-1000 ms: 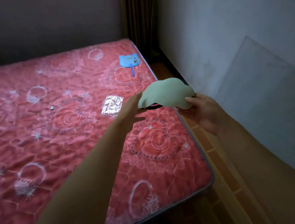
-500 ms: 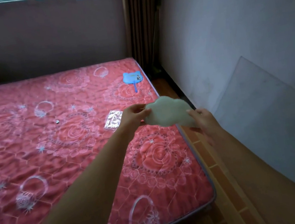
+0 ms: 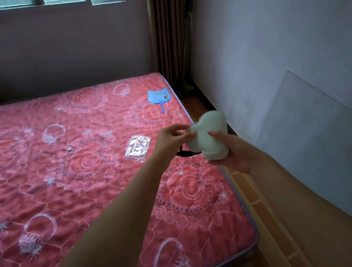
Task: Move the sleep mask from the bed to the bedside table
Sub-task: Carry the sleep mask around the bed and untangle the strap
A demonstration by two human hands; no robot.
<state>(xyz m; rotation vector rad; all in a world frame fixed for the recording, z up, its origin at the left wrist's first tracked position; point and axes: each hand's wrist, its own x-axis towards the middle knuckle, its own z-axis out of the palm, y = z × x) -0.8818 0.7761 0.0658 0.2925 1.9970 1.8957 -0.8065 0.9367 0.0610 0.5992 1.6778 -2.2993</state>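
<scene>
Holding the pale sleep mask [image 3: 208, 139] up off the bed [image 3: 77, 192], both hands share it: the right hand [image 3: 234, 150] cups its lower end from the near right, and the left hand [image 3: 171, 139] pinches its upper left edge. Its long axis runs almost upright, tipped away. A dark strap [image 3: 187, 153] hangs beneath. No bedside surface shows, so it probably lies outside this view.

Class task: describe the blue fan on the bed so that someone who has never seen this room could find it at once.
Start at the red quilted bed and go to its far right corner, near the curtain. The fan lies flat there. It is the only blue thing on the bed, cat-eared with a thin handle, unlike the clear wrapper nearer the hands.
</scene>
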